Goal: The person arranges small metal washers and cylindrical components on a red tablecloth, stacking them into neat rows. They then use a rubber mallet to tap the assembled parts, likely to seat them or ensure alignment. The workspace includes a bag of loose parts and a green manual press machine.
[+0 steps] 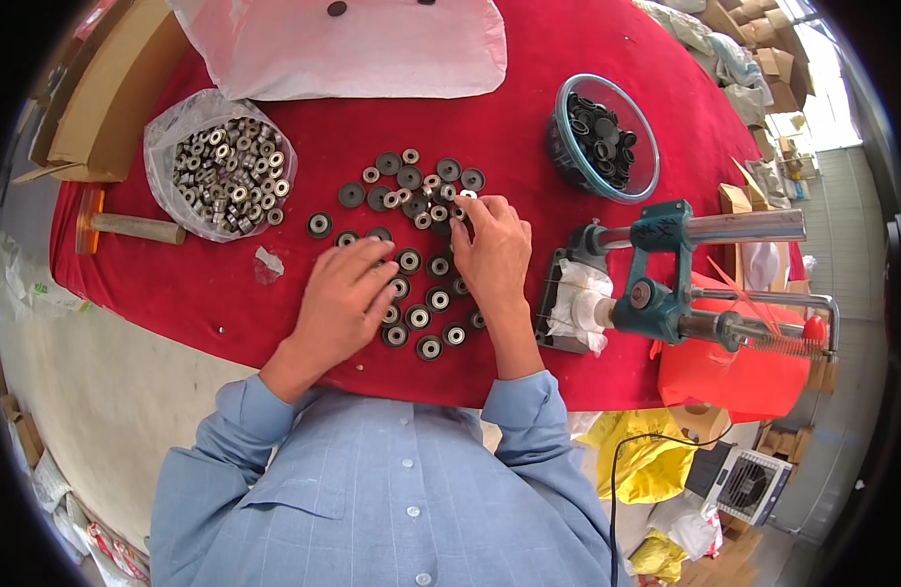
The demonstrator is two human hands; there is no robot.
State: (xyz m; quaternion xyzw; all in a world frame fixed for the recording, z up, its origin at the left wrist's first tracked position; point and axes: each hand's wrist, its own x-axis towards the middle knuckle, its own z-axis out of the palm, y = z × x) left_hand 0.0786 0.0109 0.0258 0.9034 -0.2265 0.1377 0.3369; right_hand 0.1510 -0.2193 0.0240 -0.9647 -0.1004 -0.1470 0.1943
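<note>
My left hand (345,293) reaches over the left side of a group of parts on the red cloth. Its fingers are stretched forward and slightly apart, close to black round caps with small metal bearings (408,260) set in them. My right hand (495,245) is at the group's right side, thumb and forefinger curled toward each other beside a loose bearing (448,193). Whatever lies between those fingertips is hidden. Bare black caps (351,195) and loose bearings lie mixed at the far side. Nearer me are several caps with bearings seated in them (429,347).
A plastic bag of bearings (230,176) stands at left, near a wooden-handled hammer (137,227). A clear bowl (607,137) of black caps sits at far right. A green hand press (656,284) lies to the right. White sheeting (353,59) covers the far edge.
</note>
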